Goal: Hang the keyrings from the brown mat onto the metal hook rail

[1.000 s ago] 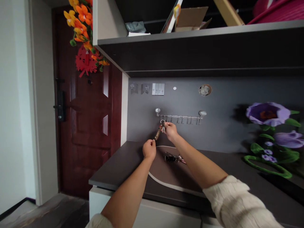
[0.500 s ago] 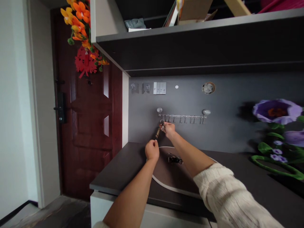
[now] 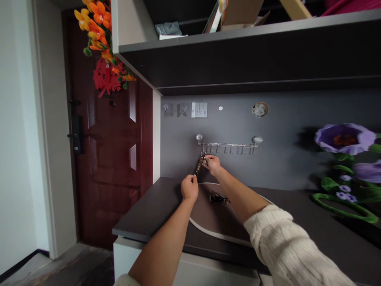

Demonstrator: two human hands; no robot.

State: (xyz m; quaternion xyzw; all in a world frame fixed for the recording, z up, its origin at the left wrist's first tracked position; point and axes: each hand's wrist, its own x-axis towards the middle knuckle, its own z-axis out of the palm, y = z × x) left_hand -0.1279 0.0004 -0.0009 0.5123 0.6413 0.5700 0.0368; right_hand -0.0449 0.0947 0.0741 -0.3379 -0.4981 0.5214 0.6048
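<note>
My left hand is closed in a pinch on the lower end of a dark key strap with gold lettering. At the strap's upper end, my right hand pinches the keys just under their metal ring. The ring is at the leftmost hook of a metal hook rail on the wall; I cannot tell whether it hangs on that hook. Below my hands, a second bunch of keys with black parts lies on a brown rounded mat.
A dark shelf juts out above the rail. Purple artificial flowers stand at the right of the dark countertop. To the left are orange flowers and a dark red door. Two clear hooks are on the wall.
Both hands keep their grips in nearly the same place. The lettered strap has turned slightly, and the ring shows more clearly beneath the hook.
</note>
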